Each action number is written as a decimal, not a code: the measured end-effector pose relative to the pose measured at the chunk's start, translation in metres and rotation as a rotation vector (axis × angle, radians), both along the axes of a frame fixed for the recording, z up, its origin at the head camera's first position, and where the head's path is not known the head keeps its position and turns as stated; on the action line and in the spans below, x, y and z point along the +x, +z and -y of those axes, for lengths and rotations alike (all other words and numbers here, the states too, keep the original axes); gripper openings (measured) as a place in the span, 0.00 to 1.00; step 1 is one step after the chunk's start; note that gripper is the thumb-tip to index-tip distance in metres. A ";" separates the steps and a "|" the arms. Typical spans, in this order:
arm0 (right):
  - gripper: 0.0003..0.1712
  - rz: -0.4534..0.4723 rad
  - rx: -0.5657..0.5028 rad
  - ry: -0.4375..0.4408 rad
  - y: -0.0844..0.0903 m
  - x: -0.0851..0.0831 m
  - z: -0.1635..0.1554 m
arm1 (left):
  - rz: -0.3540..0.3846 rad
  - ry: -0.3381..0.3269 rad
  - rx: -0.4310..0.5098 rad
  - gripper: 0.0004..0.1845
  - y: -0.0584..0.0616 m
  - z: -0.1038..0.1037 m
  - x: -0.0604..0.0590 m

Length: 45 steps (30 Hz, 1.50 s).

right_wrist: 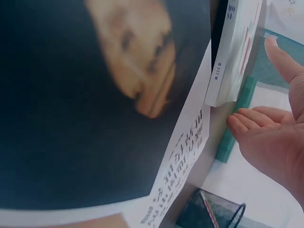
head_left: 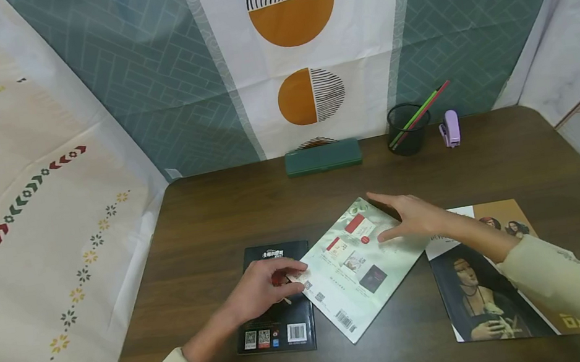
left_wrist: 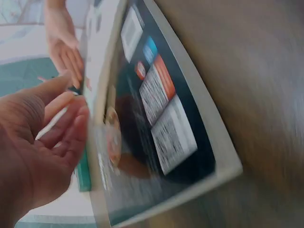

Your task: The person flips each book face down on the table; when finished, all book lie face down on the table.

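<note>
A pale green and white book (head_left: 345, 269) with small pictures and a barcode lies slantwise, its left corner overlapping a dark book (head_left: 281, 332). Over that corner hovers my left hand (head_left: 266, 288), thumb and index fingertip apart and the fingers loosely bent. In the left wrist view its fingertips are close above the covers, with no book between them. My right hand (head_left: 410, 216) is over the pale book's upper right edge, thumb spread from fingers. The right wrist view shows this hand (right_wrist: 270, 123) holding nothing, near the book's spine (right_wrist: 223, 66).
Under my right forearm lies a large book with a painted portrait (head_left: 476, 297) on its cover. Along the back of the brown table (head_left: 216, 211) stand a green case (head_left: 323, 158), a black mesh pen cup (head_left: 409, 141) with pencils, and a purple stapler (head_left: 450, 129).
</note>
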State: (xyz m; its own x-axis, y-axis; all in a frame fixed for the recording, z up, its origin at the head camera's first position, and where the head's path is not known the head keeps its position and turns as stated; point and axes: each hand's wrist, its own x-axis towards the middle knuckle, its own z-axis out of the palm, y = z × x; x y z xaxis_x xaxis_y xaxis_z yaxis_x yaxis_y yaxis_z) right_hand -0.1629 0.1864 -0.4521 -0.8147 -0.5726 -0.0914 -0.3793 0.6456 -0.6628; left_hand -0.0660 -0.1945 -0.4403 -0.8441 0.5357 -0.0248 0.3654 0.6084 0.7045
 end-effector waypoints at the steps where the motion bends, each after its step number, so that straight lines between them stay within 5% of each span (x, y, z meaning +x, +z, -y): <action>1: 0.62 -0.010 0.003 0.007 0.000 0.003 -0.002 | -0.035 0.006 -0.023 0.23 0.000 0.001 -0.002; 7: 0.68 -0.022 0.017 0.035 0.005 0.024 -0.015 | -0.144 0.010 -0.111 0.36 -0.004 0.011 -0.015; 16: 0.67 -0.026 0.057 0.023 0.003 0.045 -0.030 | -0.064 -0.071 -0.163 0.54 -0.007 0.019 -0.027; 20: 0.65 -0.060 0.044 0.011 -0.003 0.053 -0.032 | -0.037 -0.102 -0.176 0.54 -0.009 0.018 -0.028; 34: 0.53 -0.158 0.056 -0.056 -0.008 0.065 -0.031 | -0.113 -0.193 -0.211 0.50 -0.014 0.011 -0.029; 45: 0.47 -0.200 0.060 -0.105 -0.006 0.067 -0.030 | -0.128 -0.214 -0.246 0.46 -0.011 0.001 -0.019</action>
